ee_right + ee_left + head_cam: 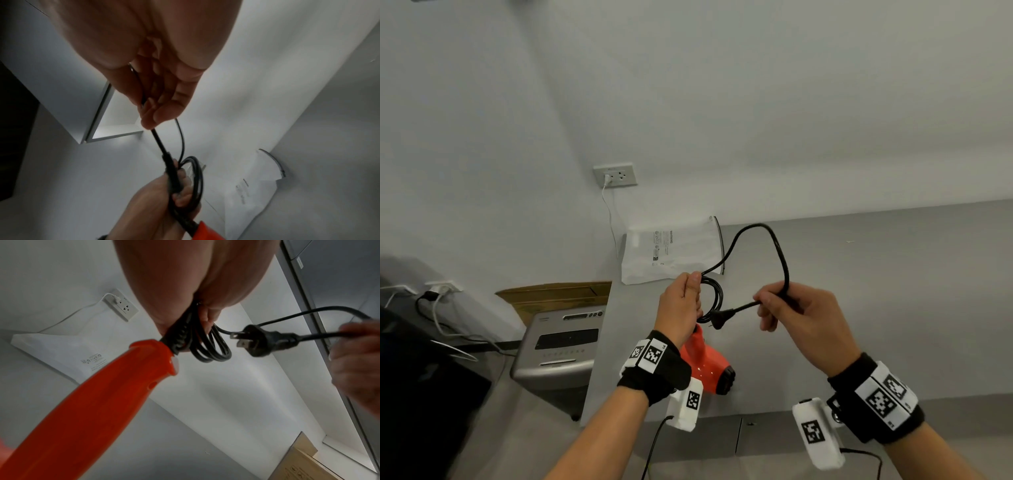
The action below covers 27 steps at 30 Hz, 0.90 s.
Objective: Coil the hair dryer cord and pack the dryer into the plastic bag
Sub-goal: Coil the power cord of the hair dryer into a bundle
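Left hand (681, 305) covers top of dryer (705, 363) handle and gathered part of cord (780, 253) loops; wrist strap hides part of dryer body. Left wrist view: dryer body cut off at lower left edge, right hand (357, 360) cut off at right edge. Print on bag (671, 251) beyond dryer too small to read. Right wrist view: plug (172, 175) blurred, prongs not discernible; dryer cut off at bottom edge.
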{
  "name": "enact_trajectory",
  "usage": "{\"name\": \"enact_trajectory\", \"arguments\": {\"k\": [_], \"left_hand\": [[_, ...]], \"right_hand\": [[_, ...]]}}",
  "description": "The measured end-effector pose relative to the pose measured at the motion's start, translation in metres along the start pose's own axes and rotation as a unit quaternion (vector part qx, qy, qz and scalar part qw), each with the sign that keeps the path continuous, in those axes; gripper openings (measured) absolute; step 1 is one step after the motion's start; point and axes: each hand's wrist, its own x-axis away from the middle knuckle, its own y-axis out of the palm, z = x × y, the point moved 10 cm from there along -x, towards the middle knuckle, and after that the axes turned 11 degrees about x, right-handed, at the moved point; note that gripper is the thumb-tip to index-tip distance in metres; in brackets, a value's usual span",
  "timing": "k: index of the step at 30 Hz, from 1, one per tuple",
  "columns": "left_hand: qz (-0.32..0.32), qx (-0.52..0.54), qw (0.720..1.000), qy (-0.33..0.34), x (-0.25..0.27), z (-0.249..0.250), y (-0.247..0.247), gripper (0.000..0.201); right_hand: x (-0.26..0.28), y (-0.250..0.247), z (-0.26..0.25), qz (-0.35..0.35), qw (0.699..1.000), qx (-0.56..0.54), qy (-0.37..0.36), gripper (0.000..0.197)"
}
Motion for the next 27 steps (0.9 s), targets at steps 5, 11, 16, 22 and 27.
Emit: {"name": "enact_trajectory", "arguments": {"k": [5, 11, 16, 22, 27], "left_hand": [[0.002, -0.025, 1.0, 0.006, 0.002, 0.004, 0.003, 0.039], [-0.003, -0.036, 0.999, 0.009, 0.008, 0.004, 0.009, 0.035], [-0.034, -0.022, 0.999, 0.008, 0.014, 0.002, 0.018, 0.038], [-0.063, -0.002, 0.998, -0.016, 0.014, 0.001, 0.02, 0.039], [-0.066, -0.006, 0.998, -0.024, 0.013, -0.003, 0.016, 0.045]], "right_hand": [[-0.008, 0.006, -0.01, 0.049, 0.998, 0.017, -0.027, 0.01], [-0.007, 0.047, -0.008, 0.045, 0.979, 0.15, -0.134, 0.008], [-0.02, 0.064, 0.047, 0.033, 0.989, 0.143, -0.007, 0.025], [-0.016, 0.11, 0.082, -0.207, 0.975, -0.034, 0.073, 0.061], [-0.01, 0.118, 0.094, -0.236, 0.967, 0.071, 0.057, 0.013]]}}
